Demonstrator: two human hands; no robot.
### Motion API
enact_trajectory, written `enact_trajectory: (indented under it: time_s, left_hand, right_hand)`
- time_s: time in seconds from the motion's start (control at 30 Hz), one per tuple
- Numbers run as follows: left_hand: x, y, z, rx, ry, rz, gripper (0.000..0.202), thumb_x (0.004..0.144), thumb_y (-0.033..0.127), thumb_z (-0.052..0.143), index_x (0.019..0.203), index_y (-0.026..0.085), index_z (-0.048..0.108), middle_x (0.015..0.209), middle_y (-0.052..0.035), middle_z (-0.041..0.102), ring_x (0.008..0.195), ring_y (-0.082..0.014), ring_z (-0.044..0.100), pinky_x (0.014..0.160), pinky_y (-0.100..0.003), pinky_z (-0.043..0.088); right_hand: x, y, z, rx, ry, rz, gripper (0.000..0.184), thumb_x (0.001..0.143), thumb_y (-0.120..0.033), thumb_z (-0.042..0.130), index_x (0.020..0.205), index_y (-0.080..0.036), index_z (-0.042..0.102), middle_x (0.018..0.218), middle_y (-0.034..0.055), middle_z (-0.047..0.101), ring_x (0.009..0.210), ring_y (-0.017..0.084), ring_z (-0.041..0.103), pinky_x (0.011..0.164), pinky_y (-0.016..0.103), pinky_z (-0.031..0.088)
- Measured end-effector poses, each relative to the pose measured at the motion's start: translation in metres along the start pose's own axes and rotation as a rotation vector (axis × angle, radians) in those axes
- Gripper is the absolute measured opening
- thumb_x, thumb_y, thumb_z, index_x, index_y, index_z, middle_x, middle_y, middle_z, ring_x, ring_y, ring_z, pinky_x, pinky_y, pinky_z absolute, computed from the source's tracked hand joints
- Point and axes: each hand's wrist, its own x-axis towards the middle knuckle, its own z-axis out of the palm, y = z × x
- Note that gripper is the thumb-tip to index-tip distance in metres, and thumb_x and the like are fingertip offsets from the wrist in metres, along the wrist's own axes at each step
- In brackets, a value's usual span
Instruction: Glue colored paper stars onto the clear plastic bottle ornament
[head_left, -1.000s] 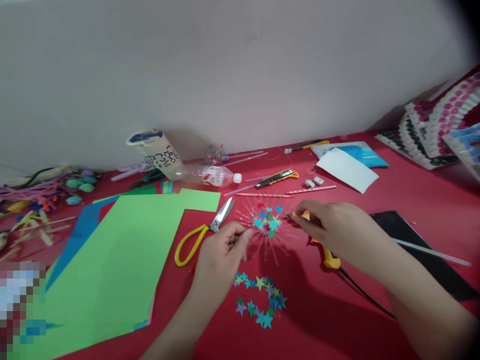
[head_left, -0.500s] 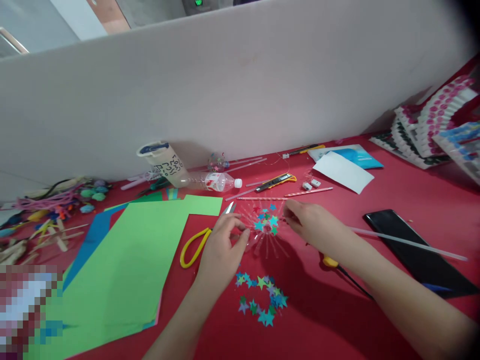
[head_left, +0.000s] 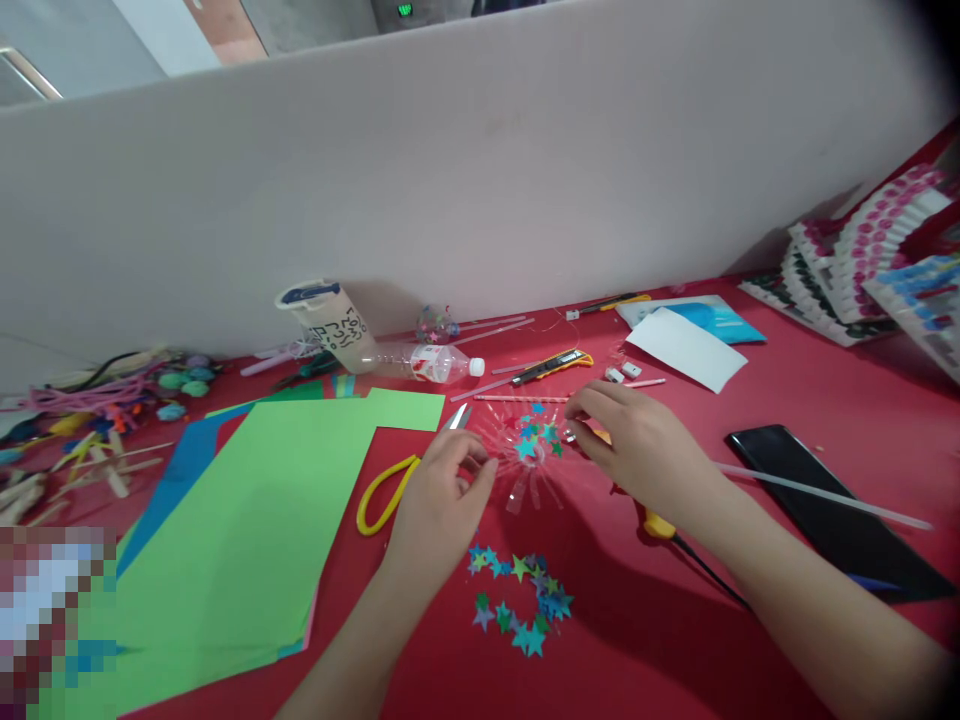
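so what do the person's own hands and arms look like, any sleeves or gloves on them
Both are bare: the left hand and right hand wear no gloves, and no ring, watch or bracelet shows. The forearms are uncovered down to the picture's edge, with no sleeve in view. The black cord by the right forearm belongs to the glue gun, not the arm.

Left hand (head_left: 442,492) and right hand (head_left: 637,447) face inward, apparently pinching.
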Motion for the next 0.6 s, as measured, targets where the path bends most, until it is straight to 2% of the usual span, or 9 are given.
enact_trajectory:
  time_s: [0.2,0.27,0.33,0.4,0.47,0.6]
  left_hand:
    - [0.002,-0.002,-0.003,0.098,0.050,0.017,0.003,0.084,0.023,0.050,0.082,0.022,0.052,0.095,-0.0009,0.057,0.074,-0.0140,0.054,0.069,-0.030,0.045]
    - [0.004,-0.007,-0.001,0.080,0.085,0.045,0.006,0.084,0.023,0.049,0.088,0.022,0.054,0.103,-0.0033,0.057,0.089,-0.0169,0.056,0.077,-0.033,0.046]
    - [0.005,-0.014,0.003,0.022,0.104,0.072,0.015,0.084,0.023,0.049,0.099,0.021,0.054,0.116,-0.0063,0.054,0.109,-0.0197,0.052,0.089,-0.037,0.044]
    - [0.006,-0.019,0.008,-0.059,0.080,0.061,0.026,0.085,0.023,0.049,0.111,0.022,0.051,0.124,-0.0078,0.052,0.116,-0.0201,0.049,0.096,-0.040,0.041]
    - [0.006,-0.021,0.012,-0.145,0.037,0.022,0.031,0.085,0.024,0.049,0.116,0.022,0.048,0.124,-0.0086,0.054,0.115,-0.0194,0.052,0.096,-0.040,0.042]
    - [0.005,-0.017,0.013,-0.212,0.016,-0.067,0.031,0.084,0.027,0.051,0.114,0.020,0.049,0.111,-0.0085,0.060,0.100,-0.0180,0.060,0.087,-0.036,0.049]
  right_hand:
    - [-0.001,0.002,-0.011,-0.094,-0.019,0.020,0.009,0.086,-0.018,0.048,0.084,-0.018,0.056,0.080,0.0037,0.061,0.070,0.016,0.053,0.058,0.026,0.032]
    - [-0.001,0.003,-0.015,-0.157,-0.058,0.080,0.010,0.086,-0.020,0.048,0.085,-0.018,0.057,0.079,0.0041,0.062,0.066,0.016,0.054,0.054,0.025,0.030]
    - [0.000,0.005,-0.017,-0.219,-0.149,0.161,0.012,0.086,-0.023,0.046,0.083,-0.018,0.057,0.073,0.0041,0.062,0.060,0.016,0.055,0.050,0.025,0.027]
    - [-0.001,0.006,-0.015,-0.224,-0.250,0.212,0.015,0.088,-0.027,0.045,0.081,-0.018,0.055,0.065,0.0031,0.062,0.053,0.015,0.053,0.048,0.025,0.024]
    - [-0.001,0.008,-0.010,-0.170,-0.303,0.224,0.016,0.088,-0.029,0.044,0.081,-0.018,0.054,0.061,0.0023,0.061,0.051,0.015,0.053,0.046,0.025,0.023]
    - [-0.004,0.010,0.004,-0.062,-0.293,0.174,0.012,0.086,-0.029,0.048,0.087,-0.018,0.052,0.065,0.0033,0.063,0.053,0.015,0.054,0.045,0.024,0.023]
